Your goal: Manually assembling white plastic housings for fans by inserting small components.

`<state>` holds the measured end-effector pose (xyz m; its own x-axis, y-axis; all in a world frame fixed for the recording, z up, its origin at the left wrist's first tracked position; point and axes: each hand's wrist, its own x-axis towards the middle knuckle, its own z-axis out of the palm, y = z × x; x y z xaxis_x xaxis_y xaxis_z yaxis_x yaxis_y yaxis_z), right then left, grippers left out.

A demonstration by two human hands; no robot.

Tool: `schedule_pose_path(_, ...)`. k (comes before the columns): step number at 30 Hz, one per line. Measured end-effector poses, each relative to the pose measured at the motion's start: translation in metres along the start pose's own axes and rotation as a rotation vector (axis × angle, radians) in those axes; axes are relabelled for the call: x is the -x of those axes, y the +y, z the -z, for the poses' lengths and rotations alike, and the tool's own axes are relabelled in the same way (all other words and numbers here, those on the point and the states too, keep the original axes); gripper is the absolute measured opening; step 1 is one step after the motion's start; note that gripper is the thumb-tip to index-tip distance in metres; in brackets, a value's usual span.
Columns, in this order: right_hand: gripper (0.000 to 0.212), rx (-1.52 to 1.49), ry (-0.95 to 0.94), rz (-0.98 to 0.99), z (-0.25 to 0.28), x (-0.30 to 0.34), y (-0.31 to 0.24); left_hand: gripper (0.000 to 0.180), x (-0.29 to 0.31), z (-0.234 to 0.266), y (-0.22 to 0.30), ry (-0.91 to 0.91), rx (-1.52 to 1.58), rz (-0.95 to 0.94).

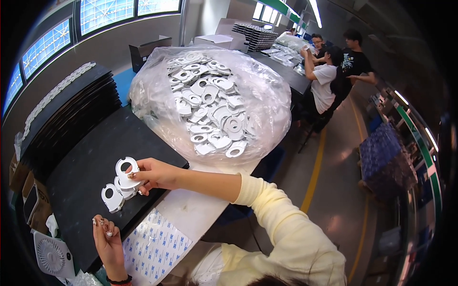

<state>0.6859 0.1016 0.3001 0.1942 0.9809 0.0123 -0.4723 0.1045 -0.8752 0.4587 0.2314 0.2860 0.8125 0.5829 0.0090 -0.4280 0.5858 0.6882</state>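
My right hand [155, 175] grips a white plastic part [122, 180], a flat rounded piece with a round hole, between thumb and fingers. More white parts of the same kind lie below and against it, one of them [112, 197] at the lower left; I cannot tell whether the hand holds these too. All are over a black foam sheet [114, 143]. Nearer to me, at the sheet's front edge, my left hand [109, 240] has its fingers bent together, apart from the parts. What lies inside those fingers, if anything, is hidden.
A large clear plastic bag [267, 95] full of white parts stands beyond the sheet. Stacked black sheets [76, 105] rise at the left. Close by are a small white fan [51, 255] and a printed sheet [157, 248]. Other people [329, 76] work at the far right.
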Motion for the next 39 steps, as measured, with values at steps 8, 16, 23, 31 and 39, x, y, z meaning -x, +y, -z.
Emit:
schedule_pose_path(8,0.027,0.005,0.002,-0.003,-0.002,0.003,0.0,0.007,0.002,0.001,0.001,-0.072,0.019,0.015)
schedule_pose_path(16,0.024,0.016,-0.006,0.025,-0.007,0.002,-0.003,0.022,0.007,0.005,0.005,-0.096,-0.093,-0.002)
schedule_pose_path(23,0.024,0.02,-0.048,0.023,-0.011,0.007,-0.002,0.013,0.006,-0.004,0.004,-0.079,-0.093,0.023)
schedule_pose_path(31,0.023,0.079,-0.093,-0.005,-0.016,0.01,-0.004,0.013,0.005,-0.004,0.002,-0.096,-0.112,-0.002)
schedule_pose_path(39,0.022,0.106,-0.109,-0.006,-0.014,0.01,-0.002,0.012,0.005,-0.002,0.001,-0.094,-0.124,-0.008)
